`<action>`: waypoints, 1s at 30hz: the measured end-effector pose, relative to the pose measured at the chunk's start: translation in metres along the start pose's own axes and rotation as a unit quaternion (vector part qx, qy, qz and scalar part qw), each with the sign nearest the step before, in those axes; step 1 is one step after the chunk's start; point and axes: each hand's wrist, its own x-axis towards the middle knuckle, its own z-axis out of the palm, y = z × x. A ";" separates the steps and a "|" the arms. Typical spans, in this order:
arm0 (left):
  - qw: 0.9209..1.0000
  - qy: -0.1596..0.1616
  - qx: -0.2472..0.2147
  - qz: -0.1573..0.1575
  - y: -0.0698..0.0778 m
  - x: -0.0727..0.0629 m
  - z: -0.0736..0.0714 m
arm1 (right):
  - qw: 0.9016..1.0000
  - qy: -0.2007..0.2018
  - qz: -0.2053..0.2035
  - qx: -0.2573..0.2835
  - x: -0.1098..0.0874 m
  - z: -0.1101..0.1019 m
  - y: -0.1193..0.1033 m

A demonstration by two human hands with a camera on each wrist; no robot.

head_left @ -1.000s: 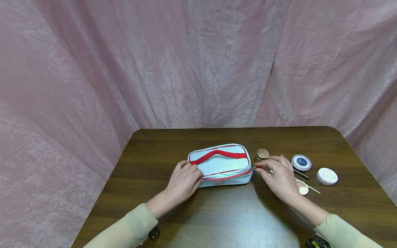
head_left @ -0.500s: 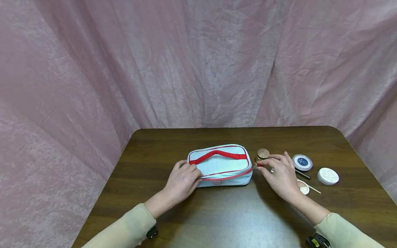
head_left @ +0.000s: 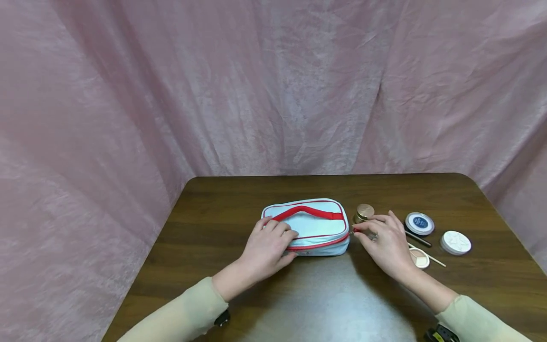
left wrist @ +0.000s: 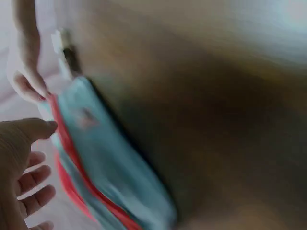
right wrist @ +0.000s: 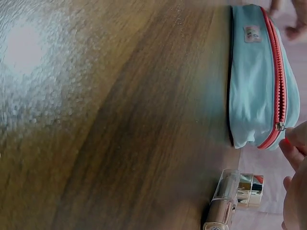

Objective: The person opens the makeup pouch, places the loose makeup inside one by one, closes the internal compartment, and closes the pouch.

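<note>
A light blue cosmetic bag point(head_left: 320, 229) with red piping and a red handle point(head_left: 318, 212) lies on the table. My left hand point(head_left: 267, 244) is over its front left corner, fingers spread and relaxed around the top edge. In the left wrist view its thumb point(left wrist: 41, 128) is right by the red zipper. At the bag's right end my right hand point(head_left: 386, 247) pinches the red zipper pull point(right wrist: 287, 142). The zipper slider point(right wrist: 280, 126) sits near that end, with a line of red teeth point(right wrist: 279, 91) running leftward along the front.
Behind the right hand stands a gold-lidded jar point(head_left: 364, 212). Further right are a compact with a blue centre point(head_left: 419, 223), a white round case point(head_left: 456, 242), a dark pencil point(head_left: 419, 239) and a small round palette point(head_left: 420, 258). A clear-capped tube point(right wrist: 221, 206) shows in the right wrist view.
My left hand has loosened from the bag's left end and shifted right over its front top edge. The right hand stays at the zipper pull.
</note>
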 end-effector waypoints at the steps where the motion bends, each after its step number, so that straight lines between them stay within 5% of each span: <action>1: 1.000 0.003 0.009 0.007 0.007 0.009 -0.001 | 1.000 0.001 0.002 0.000 0.000 -0.001 0.000; 5: 0.998 0.014 0.060 0.024 0.035 0.040 0.000 | 1.000 0.001 0.009 0.003 0.000 -0.001 0.000; 9: 0.993 -0.005 0.117 0.028 0.053 0.055 0.010 | 1.000 -0.008 0.011 0.005 0.000 0.003 -0.003; 16: 0.987 0.014 0.155 0.030 0.063 0.060 0.026 | 1.000 -0.008 0.014 0.005 -0.002 0.004 -0.006; 30: 0.988 0.008 0.147 0.051 0.061 0.059 0.024 | 1.000 -0.001 0.007 0.014 -0.002 0.001 -0.005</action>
